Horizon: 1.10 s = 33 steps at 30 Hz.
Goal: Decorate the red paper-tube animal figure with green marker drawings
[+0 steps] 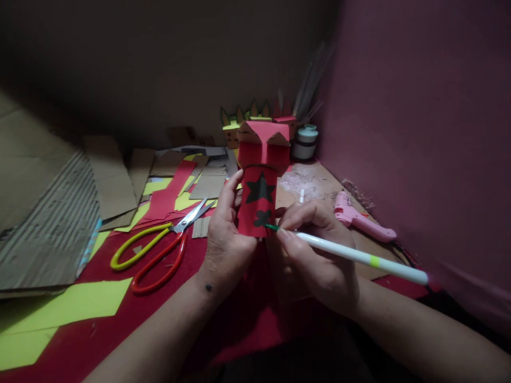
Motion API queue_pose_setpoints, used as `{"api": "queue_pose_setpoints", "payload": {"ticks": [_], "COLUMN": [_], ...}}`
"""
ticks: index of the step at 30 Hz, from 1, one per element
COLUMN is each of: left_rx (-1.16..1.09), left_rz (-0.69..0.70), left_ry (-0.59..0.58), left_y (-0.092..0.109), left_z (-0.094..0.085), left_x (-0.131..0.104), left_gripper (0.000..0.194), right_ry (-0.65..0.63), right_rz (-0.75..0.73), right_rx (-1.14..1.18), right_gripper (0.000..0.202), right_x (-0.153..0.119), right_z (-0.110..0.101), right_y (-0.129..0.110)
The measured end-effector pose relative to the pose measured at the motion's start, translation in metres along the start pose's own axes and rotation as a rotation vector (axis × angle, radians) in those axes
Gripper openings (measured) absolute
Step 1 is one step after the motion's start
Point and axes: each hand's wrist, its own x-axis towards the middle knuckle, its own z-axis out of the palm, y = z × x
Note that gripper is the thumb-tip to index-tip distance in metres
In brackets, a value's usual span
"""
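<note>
A red paper figure [247,215] stands upright at the centre, with a boxy top and two folded cardboard-edged flaps. Its front bears a dark star and, lower down, a dark flower-like shape. Wrapped round its left side and bottom is my left hand [229,229]. In my right hand [319,255] a white marker [355,256] with a yellow-green band is pinched between thumb and fingers. The marker's green tip touches the red paper at the lower right of the small dark shape.
Scissors [180,227] with yellow and red handles lie left, near cardboard pieces [109,175] and yellow paper [75,303]. A pink glue gun [359,221] lies right. Behind are a lidded jar [305,143] and several small eared paper figures [230,133].
</note>
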Motion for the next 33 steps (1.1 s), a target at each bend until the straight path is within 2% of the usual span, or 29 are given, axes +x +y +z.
{"api": "queue_pose_setpoints", "payload": {"ticks": [5,11,17,24,33], "left_rx": [0.007,-0.011,-0.002,0.018,0.014], "left_rz": [0.013,-0.020,-0.005,0.016,0.014], "left_ry": [0.003,0.010,0.009,0.005,-0.001], "left_y": [0.0000,0.0008,0.0012,-0.0001,0.0010], "left_z": [0.0002,0.0004,0.0003,-0.0001,-0.0007], "left_x": [-0.0007,-0.0011,-0.0004,0.0002,0.0004], "left_gripper": [0.078,0.082,0.080,0.081,0.079], "right_ry": [0.054,0.024,0.082,-0.012,-0.011], "right_rz": [-0.038,-0.013,-0.043,0.027,0.035], "right_rx": [-0.053,-0.037,-0.084,0.054,0.062], "right_gripper": [0.017,0.016,0.017,0.014,0.014], "right_x": [0.0014,0.0009,0.0010,-0.0011,-0.0019], "right_z": [0.0008,-0.0004,-0.0005,0.0008,0.0014], "right_y": [-0.0016,-0.0021,-0.0035,0.0001,0.0000]}}
